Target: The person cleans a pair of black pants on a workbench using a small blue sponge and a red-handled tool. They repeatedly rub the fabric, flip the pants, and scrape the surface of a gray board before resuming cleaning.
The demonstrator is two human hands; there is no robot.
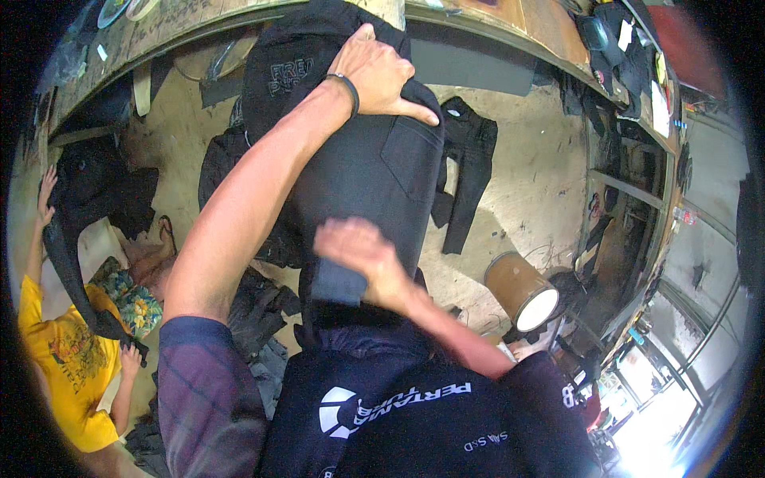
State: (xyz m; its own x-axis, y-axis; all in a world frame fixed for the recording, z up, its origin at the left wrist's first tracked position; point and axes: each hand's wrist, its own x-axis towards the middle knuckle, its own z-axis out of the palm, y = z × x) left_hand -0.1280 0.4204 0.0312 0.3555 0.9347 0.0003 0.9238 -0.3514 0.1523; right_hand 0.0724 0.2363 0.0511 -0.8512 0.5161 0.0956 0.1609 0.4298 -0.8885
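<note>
Black denim trousers [362,175] are stretched over a long form in front of me, a back pocket outlined on their right side and stitched lettering at the upper left. Near the top, my left hand [376,76] grips the cloth, thumb stretched out to the right and the other fingers bent; a dark band circles the wrist. Lower down, my right hand [355,248] is smeared by motion. Its fingers are closed over a flat grey rectangular piece [338,284] lying against the cloth. The exact kind of this piece is unclear.
At the left, a person in a yellow shirt [72,362] handles a black garment [80,231]. A wooden bench [171,28] runs across the far side. A brown drum [514,291] stands to the right; a black jacket [470,151] lies behind the form. Dark cloth [263,307] is heaped at lower left.
</note>
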